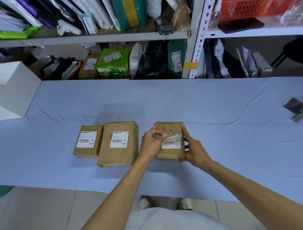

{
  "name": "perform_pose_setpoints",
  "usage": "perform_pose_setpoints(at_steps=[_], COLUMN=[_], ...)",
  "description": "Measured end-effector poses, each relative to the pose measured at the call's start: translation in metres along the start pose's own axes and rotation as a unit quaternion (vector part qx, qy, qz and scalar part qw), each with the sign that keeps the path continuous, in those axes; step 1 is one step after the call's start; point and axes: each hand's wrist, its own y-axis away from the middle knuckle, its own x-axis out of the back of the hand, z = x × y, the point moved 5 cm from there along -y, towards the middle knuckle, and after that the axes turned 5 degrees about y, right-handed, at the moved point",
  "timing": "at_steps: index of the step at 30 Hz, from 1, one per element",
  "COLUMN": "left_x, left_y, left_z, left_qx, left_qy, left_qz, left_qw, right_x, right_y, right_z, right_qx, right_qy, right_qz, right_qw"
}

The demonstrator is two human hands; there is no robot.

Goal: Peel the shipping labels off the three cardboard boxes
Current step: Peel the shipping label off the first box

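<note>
Three brown cardboard boxes stand in a row on the blue-covered table [216, 112]. The left box [86, 150] carries a flat white label [86, 139]. The middle box [117, 156] has its own flat label [119, 139]. On the right box [170, 127], the white label [172, 141] is lifted at its upper left corner. My left hand [151, 141] pinches that raised corner between thumb and forefinger. My right hand [192, 147] grips the right box by its right side and front edge.
A white box [12, 89] sits at the table's left end. A dark metal object [298, 108] lies at the right edge. Shelves behind the table hold parcels, bags and a red basket [257, 6]. The floor and my shoes show below the near edge.
</note>
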Motion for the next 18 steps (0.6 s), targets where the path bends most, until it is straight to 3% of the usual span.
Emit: perform_pose_setpoints(at_steps=[18], left_x=[-0.0021], left_y=[0.0000], left_z=[0.0017], left_qx=[0.009], left_qy=[0.020], left_qz=[-0.004], left_qw=[1.000], right_x=[-0.0010], right_y=[-0.0001], right_z=[-0.0007], right_qx=[0.000], right_qy=[0.014], right_qz=[0.008], right_qw=[1.000])
